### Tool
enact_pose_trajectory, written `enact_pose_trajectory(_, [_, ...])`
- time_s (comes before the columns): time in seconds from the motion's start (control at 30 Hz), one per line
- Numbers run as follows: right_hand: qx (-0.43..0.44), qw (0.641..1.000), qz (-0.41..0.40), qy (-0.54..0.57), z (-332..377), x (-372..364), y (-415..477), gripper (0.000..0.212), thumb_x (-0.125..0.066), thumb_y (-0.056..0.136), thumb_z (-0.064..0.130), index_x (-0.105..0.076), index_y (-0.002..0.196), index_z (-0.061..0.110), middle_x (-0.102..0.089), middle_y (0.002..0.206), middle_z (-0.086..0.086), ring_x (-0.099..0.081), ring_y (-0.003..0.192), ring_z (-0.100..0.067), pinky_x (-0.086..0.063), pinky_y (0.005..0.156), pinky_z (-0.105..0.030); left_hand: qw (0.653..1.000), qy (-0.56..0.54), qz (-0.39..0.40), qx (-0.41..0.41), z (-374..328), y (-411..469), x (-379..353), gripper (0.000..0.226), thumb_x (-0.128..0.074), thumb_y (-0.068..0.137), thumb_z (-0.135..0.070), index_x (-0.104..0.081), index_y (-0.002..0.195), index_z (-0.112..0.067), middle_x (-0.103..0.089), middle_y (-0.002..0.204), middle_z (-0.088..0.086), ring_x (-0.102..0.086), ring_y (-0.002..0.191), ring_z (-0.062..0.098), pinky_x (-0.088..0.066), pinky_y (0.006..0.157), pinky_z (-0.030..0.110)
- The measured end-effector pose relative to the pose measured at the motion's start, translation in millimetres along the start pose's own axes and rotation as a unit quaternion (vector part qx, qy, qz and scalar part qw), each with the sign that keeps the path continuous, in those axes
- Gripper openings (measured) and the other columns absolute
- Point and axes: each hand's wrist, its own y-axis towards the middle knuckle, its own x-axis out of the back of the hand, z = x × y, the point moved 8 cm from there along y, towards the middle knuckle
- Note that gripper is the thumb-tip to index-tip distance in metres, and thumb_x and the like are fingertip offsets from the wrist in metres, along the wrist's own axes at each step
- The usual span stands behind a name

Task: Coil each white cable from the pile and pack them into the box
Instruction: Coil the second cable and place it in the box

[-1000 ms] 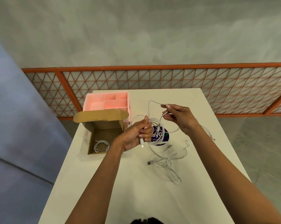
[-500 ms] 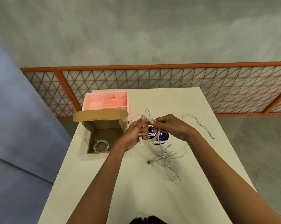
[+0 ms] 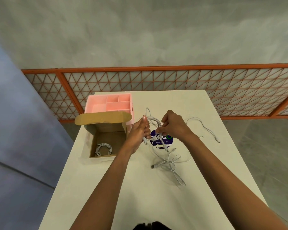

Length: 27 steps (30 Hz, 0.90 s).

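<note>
Seen from the head camera, the person's left hand (image 3: 140,130) has its grip closed round a thin white cable (image 3: 154,121). The cable is gathered into several loops above the white worktop (image 3: 140,196), and two plug ends hang below the fist. The right hand (image 3: 173,127) pinches the same loops from the other side, fingers curled onto the strands. Just left of the hands stands the open brown cardboard box (image 3: 92,143), with one coiled cable (image 3: 103,148) already lying on its floor. Behind it sits a pink compartment tray (image 3: 110,103). A loose tangle of white cables (image 3: 169,163) lies nearer the person, and a stray cable (image 3: 204,128) trails off to the right. A round purple sticker (image 3: 163,141) shows beneath the coil.

To my eye the coil is nearly finished. To do it well, make the loops even and tuck both plug ends in so nothing springs loose. Then hold the left grip firm while carrying the coil across into the box, beside the first one.
</note>
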Motion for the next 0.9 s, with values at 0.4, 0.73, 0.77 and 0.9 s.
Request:
enact_pose_trajectory(0.4, [-0.054, 0.994, 0.093, 0.01, -3.9, -17.1, -6.7, 0.05, -0.08, 0.071, 0.001, -0.042, 0.103, 0.005, -0.065, 0.085, -0.017, -0.067, 0.07, -0.031, -0.057, 0.077, -0.041, 0.996, 0.032, -0.081, -0.035, -2.3, 1.8, 15.0, 0.038, -0.031, 0.103, -0.037, -0.037, 0.071, -0.018, -0.023, 0.058, -0.006, -0.026, 0.047, 0.004, -0.034, 0.047, 0.017])
enact_pose_trajectory(0.73, [0.029, 0.984, 0.176, 0.024, 15.7, -6.8, -10.6, 0.014, -0.06, 0.089, 0.006, -0.061, 0.103, 0.011, -0.055, 0.101, -0.005, -0.051, 0.079, -0.014, -0.043, 0.065, -0.02, 0.998, -0.007, -0.067, -0.016, 0.4, 0.7, 20.1, 0.037, -0.033, 0.103, -0.036, -0.034, 0.069, -0.02, -0.019, 0.057, -0.006, -0.02, 0.047, 0.006, -0.03, 0.045, 0.018])
enact_pose_trajectory(0.77, [0.04, 0.988, 0.146, 0.019, 18.1, -3.5, -8.2, 0.014, -0.065, 0.089, 0.02, -0.06, 0.099, 0.012, -0.057, 0.099, -0.002, -0.051, 0.08, -0.012, -0.041, 0.067, -0.021, 0.998, -0.01, -0.063, -0.015, 0.4, 0.1, 18.4, 0.037, -0.034, 0.102, -0.036, -0.034, 0.069, -0.019, -0.018, 0.058, -0.005, -0.019, 0.047, 0.006, -0.029, 0.045, 0.018])
enact_pose_trajectory(0.9, [0.124, 0.991, -0.04, 0.015, 33.7, 16.4, -5.8, 0.032, -0.072, 0.081, 0.035, -0.058, 0.071, 0.008, -0.058, 0.062, 0.013, -0.052, 0.056, 0.002, -0.035, 0.054, -0.012, 0.999, -0.012, -0.046, -0.001, 1.7, 1.5, 8.8, 0.04, -0.035, 0.102, -0.038, -0.034, 0.067, -0.019, -0.02, 0.055, -0.007, -0.019, 0.046, 0.006, -0.023, 0.048, 0.022])
